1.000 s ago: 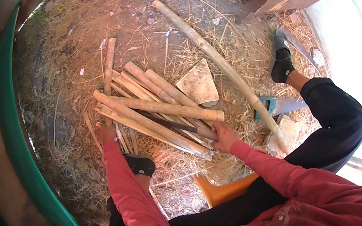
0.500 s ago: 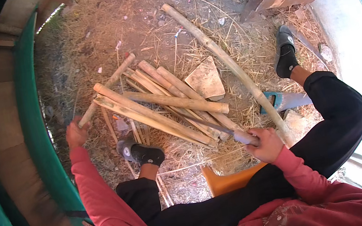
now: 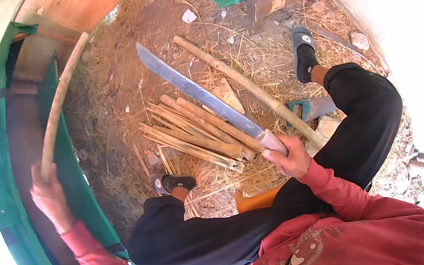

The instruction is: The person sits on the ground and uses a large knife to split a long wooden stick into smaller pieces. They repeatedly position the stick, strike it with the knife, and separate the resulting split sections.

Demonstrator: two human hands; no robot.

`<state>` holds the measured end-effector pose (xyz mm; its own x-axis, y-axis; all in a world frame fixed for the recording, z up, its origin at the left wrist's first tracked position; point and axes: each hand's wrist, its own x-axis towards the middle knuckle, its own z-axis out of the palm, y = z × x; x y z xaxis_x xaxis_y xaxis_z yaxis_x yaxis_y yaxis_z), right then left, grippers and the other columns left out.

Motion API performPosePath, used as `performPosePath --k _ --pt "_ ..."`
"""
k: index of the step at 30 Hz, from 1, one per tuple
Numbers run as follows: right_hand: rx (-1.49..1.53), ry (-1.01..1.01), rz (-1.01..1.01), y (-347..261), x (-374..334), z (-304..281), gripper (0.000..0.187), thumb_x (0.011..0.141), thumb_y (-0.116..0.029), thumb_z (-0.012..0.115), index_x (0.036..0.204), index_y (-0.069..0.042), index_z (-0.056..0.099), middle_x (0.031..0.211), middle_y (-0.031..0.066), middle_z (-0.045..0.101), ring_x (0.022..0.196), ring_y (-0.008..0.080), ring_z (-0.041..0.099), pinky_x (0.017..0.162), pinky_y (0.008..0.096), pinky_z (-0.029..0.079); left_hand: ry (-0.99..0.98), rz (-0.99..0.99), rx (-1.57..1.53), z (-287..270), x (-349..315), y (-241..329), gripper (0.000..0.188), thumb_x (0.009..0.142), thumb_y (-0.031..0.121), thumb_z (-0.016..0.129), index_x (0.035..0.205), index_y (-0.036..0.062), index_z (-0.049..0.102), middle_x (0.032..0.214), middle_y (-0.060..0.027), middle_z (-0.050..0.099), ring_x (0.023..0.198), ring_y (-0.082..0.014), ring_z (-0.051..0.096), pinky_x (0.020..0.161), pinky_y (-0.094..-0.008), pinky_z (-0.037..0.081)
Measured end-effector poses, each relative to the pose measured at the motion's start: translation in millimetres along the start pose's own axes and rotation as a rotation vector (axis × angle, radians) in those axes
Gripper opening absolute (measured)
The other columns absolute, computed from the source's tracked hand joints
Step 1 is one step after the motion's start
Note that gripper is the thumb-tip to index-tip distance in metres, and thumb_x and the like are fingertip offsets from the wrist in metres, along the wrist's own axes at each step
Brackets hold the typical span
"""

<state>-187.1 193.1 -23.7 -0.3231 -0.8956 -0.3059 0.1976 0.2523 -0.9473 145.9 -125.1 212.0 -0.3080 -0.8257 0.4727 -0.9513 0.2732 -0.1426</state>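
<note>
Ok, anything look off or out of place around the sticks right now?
Nothing damaged. The split sticks lie in one loose pile on the straw. One long pole lies apart beside it, and a saw lies by the knee. Right hand holds a machete, left hand a stick.

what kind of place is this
Probably an outdoor yard or farm work spot: bare dirt ground strewn with dry straw, a pile of cut bamboo poles, and a handsaw lying beside it. The right hand holds a machete.

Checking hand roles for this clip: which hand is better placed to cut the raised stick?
Right. The right hand grips the machete, blade up; the left hand only holds the long stick.
</note>
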Motion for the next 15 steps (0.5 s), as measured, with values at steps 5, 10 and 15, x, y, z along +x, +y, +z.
performPosePath --k 5,10,15 --pt "-0.113 0.193 -0.235 -17 -4 -2 0.026 0.084 -0.022 0.067 0.096 0.0 0.065 0.065 0.0098 0.062 0.057 0.0185 0.059 0.057 0.0324 0.046 0.045 0.019 -0.288 10 -47 84 0.025 0.083 0.026 0.072 0.098 0.0073 0.064 0.07 -0.0162 0.064 0.065 -0.0329 0.066 0.059 -0.0419 0.048" --pt "-0.163 0.219 -0.287 12 -10 -17 0.025 0.083 -0.016 0.069 0.1 0.0 0.063 0.065 0.007 0.059 0.057 0.0147 0.058 0.055 0.0318 0.045 -0.106 0.239 -0.311 30 -68 133 0.021 0.073 0.017 0.078 0.088 0.0093 0.066 0.068 -0.0151 0.065 0.061 -0.0317 0.065 0.055 -0.0421 0.048" --pt "0.331 0.118 -0.067 18 -4 -8 0.035 0.084 -0.008 0.068 0.115 -0.003 0.053 0.067 0.0018 0.056 0.052 0.0092 0.051 0.046 0.0258 0.041 -0.117 0.465 -0.334 67 -92 167 0.02 0.072 0.007 0.075 0.088 0.009 0.063 0.077 -0.0089 0.065 0.067 -0.0285 0.064 0.06 -0.0388 0.051"
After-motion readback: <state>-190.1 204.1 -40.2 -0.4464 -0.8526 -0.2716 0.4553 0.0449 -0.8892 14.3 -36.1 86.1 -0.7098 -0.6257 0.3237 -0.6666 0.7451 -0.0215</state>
